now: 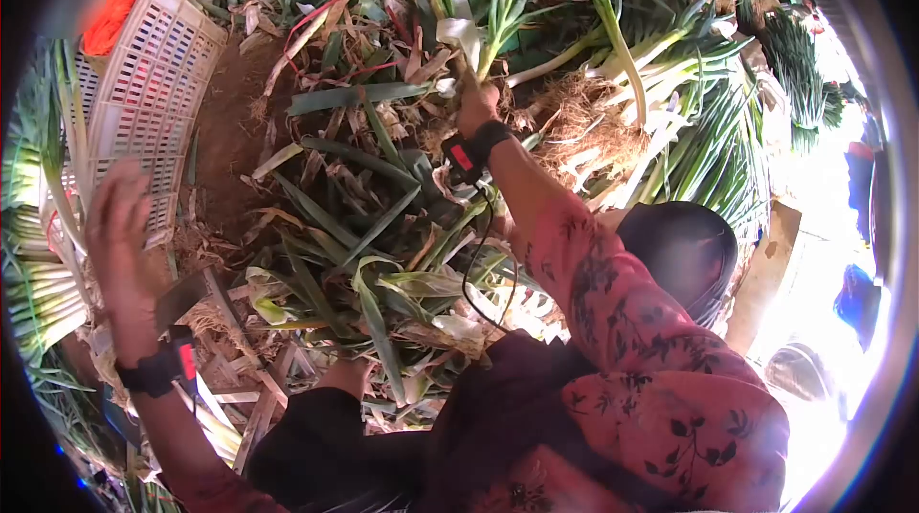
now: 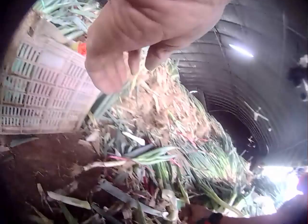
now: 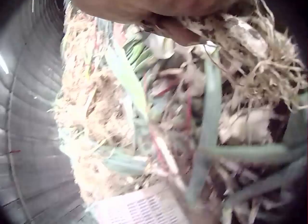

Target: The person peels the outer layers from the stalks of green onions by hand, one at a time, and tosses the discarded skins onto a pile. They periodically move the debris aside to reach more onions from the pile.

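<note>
My right hand (image 1: pixel 479 109) grips a leek (image 1: pixel 502 27) low on its stalk, with the green leaves fanning away from me. A pale, loose strip of leaf (image 1: pixel 460 34) stands beside the stalk. In the right wrist view, shaggy roots (image 3: pixel 272 65) stick out beside the right hand (image 3: pixel 159 5). My left hand (image 1: pixel 120 226) is raised at the left, blurred, with nothing in it, in front of the white plastic crate (image 1: pixel 158 82). In the left wrist view, the fingers of the left hand (image 2: pixel 149 26) point loosely down over the heap.
Trimmed leaves and husks (image 1: pixel 373 216) litter the ground before me. Piled leeks with tangled roots (image 1: pixel 589 130) lie at the right. Stacked leeks (image 1: pixel 38 255) stand at the far left. Orange material (image 1: pixel 110 20) shows in the crate. A low wooden frame (image 1: pixel 244 331) is near my leg.
</note>
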Motion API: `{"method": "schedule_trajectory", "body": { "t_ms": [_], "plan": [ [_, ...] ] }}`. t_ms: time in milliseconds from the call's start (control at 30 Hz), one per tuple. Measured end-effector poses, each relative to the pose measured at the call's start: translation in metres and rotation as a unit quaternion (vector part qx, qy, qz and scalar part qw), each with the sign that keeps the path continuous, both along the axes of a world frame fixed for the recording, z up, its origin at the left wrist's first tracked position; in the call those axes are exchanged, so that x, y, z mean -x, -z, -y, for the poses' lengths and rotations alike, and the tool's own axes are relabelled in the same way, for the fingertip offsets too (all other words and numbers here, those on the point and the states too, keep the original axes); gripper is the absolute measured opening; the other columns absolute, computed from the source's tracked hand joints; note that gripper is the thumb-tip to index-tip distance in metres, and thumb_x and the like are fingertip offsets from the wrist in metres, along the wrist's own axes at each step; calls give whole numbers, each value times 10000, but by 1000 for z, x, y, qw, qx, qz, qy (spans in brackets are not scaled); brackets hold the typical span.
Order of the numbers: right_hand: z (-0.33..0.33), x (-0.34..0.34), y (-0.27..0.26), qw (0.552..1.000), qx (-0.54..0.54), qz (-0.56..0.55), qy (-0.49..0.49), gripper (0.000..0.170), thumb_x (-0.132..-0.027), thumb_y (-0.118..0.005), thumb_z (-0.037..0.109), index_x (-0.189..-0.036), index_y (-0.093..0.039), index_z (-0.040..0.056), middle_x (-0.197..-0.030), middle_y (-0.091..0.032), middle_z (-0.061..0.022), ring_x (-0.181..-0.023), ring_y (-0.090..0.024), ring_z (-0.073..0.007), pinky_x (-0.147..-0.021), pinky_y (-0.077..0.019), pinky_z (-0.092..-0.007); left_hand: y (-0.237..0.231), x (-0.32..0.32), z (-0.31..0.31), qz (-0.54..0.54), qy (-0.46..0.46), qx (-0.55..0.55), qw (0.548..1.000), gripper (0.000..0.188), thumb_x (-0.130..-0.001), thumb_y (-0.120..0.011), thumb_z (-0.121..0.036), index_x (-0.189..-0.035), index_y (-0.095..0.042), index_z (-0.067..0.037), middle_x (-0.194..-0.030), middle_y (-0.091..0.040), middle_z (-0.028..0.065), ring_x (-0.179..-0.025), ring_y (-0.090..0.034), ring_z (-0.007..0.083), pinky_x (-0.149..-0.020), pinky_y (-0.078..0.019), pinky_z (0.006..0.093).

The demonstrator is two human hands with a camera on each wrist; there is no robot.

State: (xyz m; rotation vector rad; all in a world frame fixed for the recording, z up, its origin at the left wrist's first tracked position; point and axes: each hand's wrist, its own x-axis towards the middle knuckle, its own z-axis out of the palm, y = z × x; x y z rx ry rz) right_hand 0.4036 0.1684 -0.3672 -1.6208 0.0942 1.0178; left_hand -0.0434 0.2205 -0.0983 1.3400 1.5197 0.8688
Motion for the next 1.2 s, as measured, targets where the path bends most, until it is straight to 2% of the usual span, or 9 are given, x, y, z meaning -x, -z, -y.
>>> {"method": "schedule_trajectory", "body": {
  "t_ms": [233,533,633,700,800,833,933,1033,1200],
  "plan": [
    [64,149,-158,955,-231,95,-161,235,-975,-515,261,-848,-432,81,-584,-378,54,-459,-351,-42,-384,-278,-227,-17,-123,50,107,189,8,976,319,-910,-613,-220,-1107,-636,31,-1017,-674,100,-915,-661,185,-836,-524,288],
    [185,204,-264,853,-350,-30,-386,172,-955,-577,211,-982,-509,55,-691,-439,55,-631,-388,-22,-525,-336,-202,-82,-111,120,130,55,-73,987,301,-890,-656,-186,-1152,-620,-43,-982,-674,6,-839,-597,65,-658,-479,228],
    [192,189,-288,771,-360,245,-465,132,-938,-580,120,-983,-509,18,-664,-451,-38,-578,-406,-88,-503,-369,-279,-91,-93,154,214,-62,-187,957,302,-899,-646,-201,-1160,-613,-54,-990,-663,17,-877,-607,101,-734,-462,251],
    [203,182,-292,727,-282,336,-529,207,-899,-602,133,-944,-458,-9,-682,-534,-215,-552,-502,-349,-516,-426,-405,-111,-82,171,294,-99,-133,941,337,-901,-648,-206,-1183,-587,-32,-1043,-649,41,-932,-607,140,-813,-466,301],
    [231,188,-251,653,-362,385,-543,344,-900,-598,177,-1184,-530,-5,-879,-641,-195,-736,-641,-300,-629,-500,-373,-108,-74,199,402,-127,-107,901,290,-908,-636,-259,-1081,-622,-27,-949,-638,39,-859,-584,136,-777,-468,294],
    [230,187,-284,658,-244,223,-676,362,-890,-610,173,-1188,-527,-15,-959,-640,-167,-807,-649,-231,-677,-513,-363,-104,-71,209,411,-140,-99,895,254,-909,-631,-278,-984,-663,-37,-848,-634,11,-764,-572,108,-692,-471,278],
    [212,202,-285,708,-283,-208,-613,385,-951,-532,310,-1210,-534,26,-1079,-602,-88,-901,-597,-157,-813,-481,-337,-83,-77,227,432,-67,-113,892,236,-908,-636,-238,-1018,-642,-30,-960,-665,48,-866,-612,137,-786,-501,298],
    [199,214,-308,736,-299,-299,-529,395,-978,-471,356,-1226,-530,54,-1098,-599,-57,-952,-582,-147,-849,-456,-309,-85,-99,251,520,-95,-55,847,199,-905,-642,-196,-1031,-646,-41,-911,-683,36,-829,-625,118,-779,-516,291],
    [200,208,-306,663,-396,142,-619,366,-989,-458,285,-1253,-505,36,-1074,-590,-43,-976,-544,-111,-834,-433,-257,-81,-106,258,525,-112,-187,823,198,-926,-612,-191,-1063,-635,-49,-921,-676,39,-812,-623,110,-761,-507,273]
  ]
}}
